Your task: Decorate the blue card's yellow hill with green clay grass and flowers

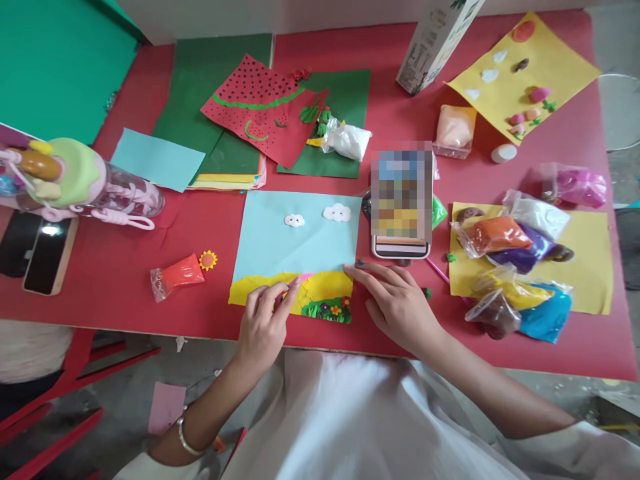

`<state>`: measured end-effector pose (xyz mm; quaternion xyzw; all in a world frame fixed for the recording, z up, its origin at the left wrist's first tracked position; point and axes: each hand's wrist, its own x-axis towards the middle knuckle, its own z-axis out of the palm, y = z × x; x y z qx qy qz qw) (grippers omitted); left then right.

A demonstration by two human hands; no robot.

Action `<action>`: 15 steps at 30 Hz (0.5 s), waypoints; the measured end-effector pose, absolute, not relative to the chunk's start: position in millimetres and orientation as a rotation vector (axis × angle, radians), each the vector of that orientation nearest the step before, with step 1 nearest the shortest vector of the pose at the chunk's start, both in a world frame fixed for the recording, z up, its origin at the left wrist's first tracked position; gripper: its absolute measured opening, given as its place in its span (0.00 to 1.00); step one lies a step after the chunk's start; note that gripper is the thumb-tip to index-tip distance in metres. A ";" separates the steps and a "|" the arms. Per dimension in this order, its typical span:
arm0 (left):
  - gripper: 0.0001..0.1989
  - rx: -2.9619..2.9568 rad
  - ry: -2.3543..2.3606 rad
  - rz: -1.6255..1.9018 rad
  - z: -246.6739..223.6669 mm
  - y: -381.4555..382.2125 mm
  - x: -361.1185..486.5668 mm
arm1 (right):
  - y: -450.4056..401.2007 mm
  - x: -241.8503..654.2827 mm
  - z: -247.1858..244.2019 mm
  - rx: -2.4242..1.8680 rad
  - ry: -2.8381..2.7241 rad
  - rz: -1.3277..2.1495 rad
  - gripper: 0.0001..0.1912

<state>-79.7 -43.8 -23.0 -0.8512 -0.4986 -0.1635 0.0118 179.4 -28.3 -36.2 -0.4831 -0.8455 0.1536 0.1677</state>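
A light-blue sheet (280, 250) lies in front of me, with white clay clouds (337, 213), a yellow clay band (325, 288) and a green clay patch with small flowers (327, 311). My left hand (263, 320) is over the yellow band, its fingers bent and closed at a small piece of pink clay (306, 276). The hand partly hides that piece. My right hand (400, 303) rests at the sheet's right edge, its fingers stretched out and holding nothing. One fingertip touches the sheet's edge.
A phone (401, 248) stands beyond my right hand. Bags of coloured clay (503, 235) lie right on yellow paper (593, 260). Orange clay (183, 272) and a sunflower piece (208, 260) lie left, near a bottle (127, 193) and another phone (47, 257). Watermelon artwork (265, 110) lies behind.
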 end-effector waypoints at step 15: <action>0.26 -2.664 -1.728 -1.487 -4.9 -61.8 -16.2 | -30.4 137.3 7.7 -1.112 -1.663 1.215 0.12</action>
